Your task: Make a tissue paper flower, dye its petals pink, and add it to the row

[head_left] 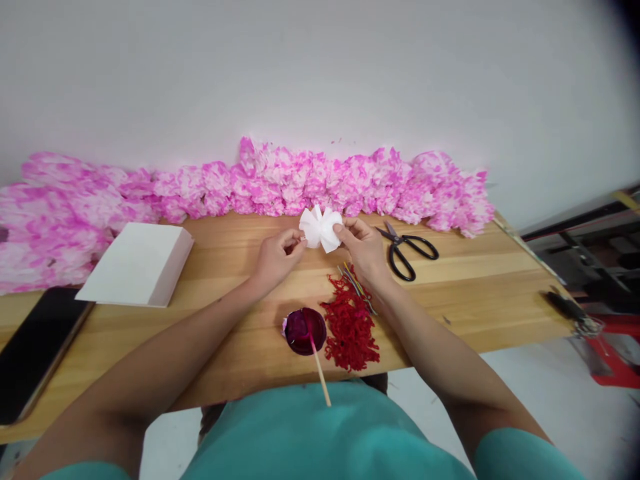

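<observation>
Between my two hands is a white paper flower (320, 229), its pleated petals fanned out, held just above the table. My left hand (281, 257) pinches its left edge with thumb and forefinger. On the other side my right hand (364, 248) grips the right petals, thumb on top. Below the hands stands a small cup of dark magenta dye (304, 331) with a thin wooden stick (321, 370) leaning out toward me. Beside it lies a pile of red yarn pieces (353, 323), with a few thin coloured wires (358, 283) at its top.
Pink-and-white paper flowers (320, 180) line the back of the wooden table (450, 300) along the wall. Black-handled scissors (406, 248) lie right of my hands. At left are a stack of white paper (137, 263) and a black phone (40, 353). Keys (587, 327) lie near the right edge.
</observation>
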{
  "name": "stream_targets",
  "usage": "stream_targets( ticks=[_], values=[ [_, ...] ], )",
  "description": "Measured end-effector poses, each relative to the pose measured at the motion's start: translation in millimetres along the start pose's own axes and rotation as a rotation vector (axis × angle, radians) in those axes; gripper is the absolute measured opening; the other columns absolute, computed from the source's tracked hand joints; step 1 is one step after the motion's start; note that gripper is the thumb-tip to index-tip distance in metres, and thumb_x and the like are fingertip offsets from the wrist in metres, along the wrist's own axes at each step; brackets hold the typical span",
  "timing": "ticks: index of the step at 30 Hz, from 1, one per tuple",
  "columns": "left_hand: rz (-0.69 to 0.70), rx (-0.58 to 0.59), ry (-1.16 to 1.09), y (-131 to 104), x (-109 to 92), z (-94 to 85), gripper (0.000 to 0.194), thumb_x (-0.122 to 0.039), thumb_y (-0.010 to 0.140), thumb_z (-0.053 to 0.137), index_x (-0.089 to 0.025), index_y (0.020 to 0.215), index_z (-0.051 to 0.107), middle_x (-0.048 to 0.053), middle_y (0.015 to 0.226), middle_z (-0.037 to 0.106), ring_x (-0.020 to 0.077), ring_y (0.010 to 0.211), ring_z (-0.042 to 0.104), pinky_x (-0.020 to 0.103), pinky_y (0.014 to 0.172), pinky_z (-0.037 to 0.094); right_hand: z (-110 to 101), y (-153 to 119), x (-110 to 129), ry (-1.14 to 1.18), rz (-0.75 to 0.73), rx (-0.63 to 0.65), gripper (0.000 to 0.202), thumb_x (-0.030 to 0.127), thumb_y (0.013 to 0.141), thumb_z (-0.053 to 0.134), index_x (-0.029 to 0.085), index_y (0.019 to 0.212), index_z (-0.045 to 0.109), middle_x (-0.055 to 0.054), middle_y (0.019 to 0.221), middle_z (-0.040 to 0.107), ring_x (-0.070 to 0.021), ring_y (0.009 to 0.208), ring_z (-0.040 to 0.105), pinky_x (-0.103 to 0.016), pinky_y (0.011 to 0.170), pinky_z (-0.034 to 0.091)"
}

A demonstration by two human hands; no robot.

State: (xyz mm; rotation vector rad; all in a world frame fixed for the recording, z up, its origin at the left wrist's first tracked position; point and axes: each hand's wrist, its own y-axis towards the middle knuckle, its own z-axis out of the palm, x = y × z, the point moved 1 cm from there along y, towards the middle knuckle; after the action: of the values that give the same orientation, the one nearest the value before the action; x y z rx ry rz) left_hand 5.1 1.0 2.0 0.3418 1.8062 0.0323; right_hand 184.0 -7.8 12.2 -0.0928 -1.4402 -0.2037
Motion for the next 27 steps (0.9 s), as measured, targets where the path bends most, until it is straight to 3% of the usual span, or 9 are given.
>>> stream_targets(
  ticks=[4,8,13,19,27],
  values=[
    [-0.025,-0.070,-0.087,2.2,-3.2,-6.6,0.012,-0.031,0.082,0.058,-0.019,0.080,0.056,-0.004,0.061,0.056,0.0087,0.053,0.050,0.020,0.052,0.036,-2.8,3.4,-1.5,-0.010,0.011,-0.030,0.027,0.045,0.069,0.079,0.023,0.078,0.066,0.003,0.071,0.065,-0.0119,0.061,0.057,-0.026,0.059,0.048],
    [0.100,-0.179,-0.073,-4.4,-11.3,-10.6,0.012,-0.031,0.088,0.056,-0.019,0.088,0.058,-0.003,0.064,0.058,0.0090,0.056,0.051,0.020,0.055,0.039,-3.0,2.4,-1.8,-0.091,-0.022,-0.006,0.025,0.047,0.075,0.074,0.024,0.083,0.067,0.002,0.075,0.068,-0.0132,0.064,0.060,-0.028,0.063,0.053],
    [0.263,-0.075,0.142,-13.9,-16.9,-4.5,0.013,-0.029,0.089,0.059,-0.019,0.091,0.068,-0.002,0.066,0.063,0.0086,0.056,0.052,0.021,0.058,0.038,0.6,-3.5,-0.3,-0.121,-0.042,0.069,0.024,0.044,0.077,0.073,0.024,0.090,0.072,0.000,0.081,0.073,-0.0142,0.066,0.064,-0.031,0.067,0.057],
    [0.217,-0.011,0.284,-10.4,-9.3,-1.5,0.015,-0.030,0.088,0.061,-0.020,0.092,0.072,0.000,0.073,0.071,0.0105,0.060,0.057,0.022,0.059,0.039,3.3,-7.3,-3.6,-0.135,-0.040,0.115,0.025,0.039,0.077,0.072,0.023,0.095,0.076,0.000,0.087,0.076,-0.0143,0.069,0.068,-0.032,0.073,0.058],
    [0.174,-0.012,0.329,-8.6,-7.6,-1.6,0.015,-0.032,0.086,0.064,-0.020,0.092,0.071,0.000,0.073,0.070,0.0107,0.059,0.056,0.022,0.058,0.037,6.1,-13.3,-7.7,-0.269,-0.141,0.126,0.024,0.036,0.081,0.069,0.027,0.102,0.077,-0.002,0.100,0.078,-0.0195,0.089,0.073,-0.038,0.087,0.059]
  ],
)
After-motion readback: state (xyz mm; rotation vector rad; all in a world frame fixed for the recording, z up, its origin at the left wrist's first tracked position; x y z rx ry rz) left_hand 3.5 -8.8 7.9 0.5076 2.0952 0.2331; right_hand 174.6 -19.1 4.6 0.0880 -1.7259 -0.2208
